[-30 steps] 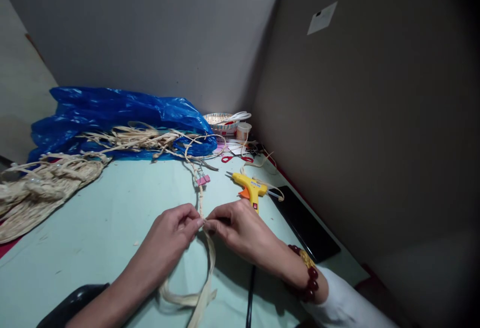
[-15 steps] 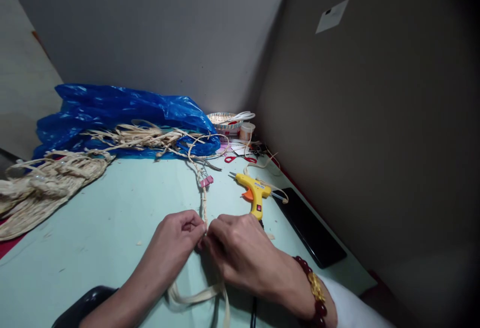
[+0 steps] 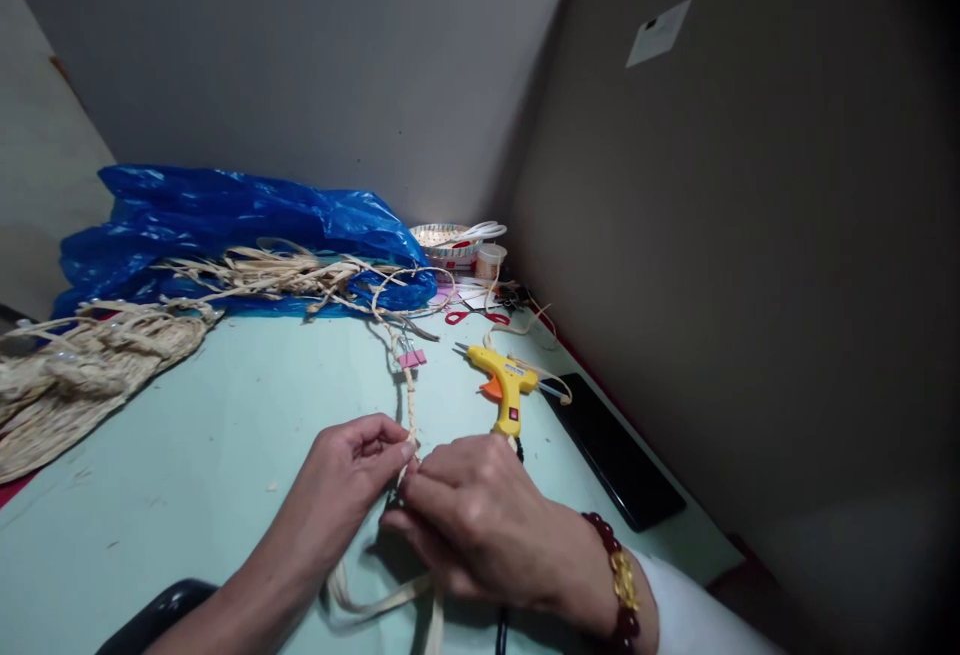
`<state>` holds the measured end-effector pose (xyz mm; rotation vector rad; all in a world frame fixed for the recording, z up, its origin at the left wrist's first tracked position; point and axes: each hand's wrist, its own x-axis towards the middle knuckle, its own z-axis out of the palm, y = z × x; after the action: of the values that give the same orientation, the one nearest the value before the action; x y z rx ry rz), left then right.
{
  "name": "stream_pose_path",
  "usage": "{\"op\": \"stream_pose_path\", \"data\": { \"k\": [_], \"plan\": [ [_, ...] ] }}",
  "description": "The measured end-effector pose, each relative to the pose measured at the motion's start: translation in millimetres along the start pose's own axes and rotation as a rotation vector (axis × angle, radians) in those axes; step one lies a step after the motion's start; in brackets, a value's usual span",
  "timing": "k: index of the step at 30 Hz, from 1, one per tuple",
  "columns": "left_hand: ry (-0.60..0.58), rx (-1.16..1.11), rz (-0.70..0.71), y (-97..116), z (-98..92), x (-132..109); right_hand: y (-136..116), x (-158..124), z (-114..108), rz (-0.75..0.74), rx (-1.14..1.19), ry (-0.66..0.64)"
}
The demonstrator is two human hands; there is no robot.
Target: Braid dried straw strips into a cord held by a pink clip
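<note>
A braided raffia cord [image 3: 410, 400] runs toward me from the back of the table, with a pink binder clip [image 3: 412, 359] fastened on it. My left hand [image 3: 360, 470] pinches the near part of the cord between thumb and fingers. Close against it on the right, my right hand [image 3: 469, 515] is closed on the raffia just below, its fingertips partly hidden. Loose flat raffia strands [image 3: 386, 598] hang in a loop beneath both hands. A yellow glue gun [image 3: 510, 385] lies just beyond my right hand.
A blue plastic bag [image 3: 247, 210] with raffia strips [image 3: 277, 272] lies at the back. Woven raffia pieces [image 3: 112, 360] are at left. Red-handled scissors [image 3: 478, 317], a small basket [image 3: 442, 235] and a plastic cup [image 3: 491, 261] stand far back. A black phone-like slab [image 3: 619, 450] lies right.
My right hand has shifted slightly down and left along the raffia, opening a small gap from my left hand. The pink clip has tilted with the cord. The view has moved slightly.
</note>
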<state>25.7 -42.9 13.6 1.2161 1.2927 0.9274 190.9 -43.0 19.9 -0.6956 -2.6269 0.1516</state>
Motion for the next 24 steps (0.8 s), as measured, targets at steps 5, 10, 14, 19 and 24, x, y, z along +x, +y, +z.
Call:
{"op": "stream_pose_path", "data": {
  "k": [5, 10, 14, 19, 24],
  "plan": [
    [0.007, -0.058, -0.055, 2, -2.1, -1, 13, 7, -10, 0.56, 0.591, 0.169],
    [-0.033, -0.123, -0.064, 0, -0.9, -1, 24, 13, -3, 0.552, 1.246, -0.066],
    [-0.041, -0.024, 0.013, 1, -0.3, -2, 24, 11, -2, 0.544, 1.207, -0.117],
    [-0.033, 0.091, 0.041, 2, -0.9, -3, 24, 11, -5, 0.566, 1.005, -0.104],
    [-0.034, 0.019, 0.021, -3, -0.2, -3, 27, 11, -2, 0.611, 0.935, -0.052]
  ]
}}
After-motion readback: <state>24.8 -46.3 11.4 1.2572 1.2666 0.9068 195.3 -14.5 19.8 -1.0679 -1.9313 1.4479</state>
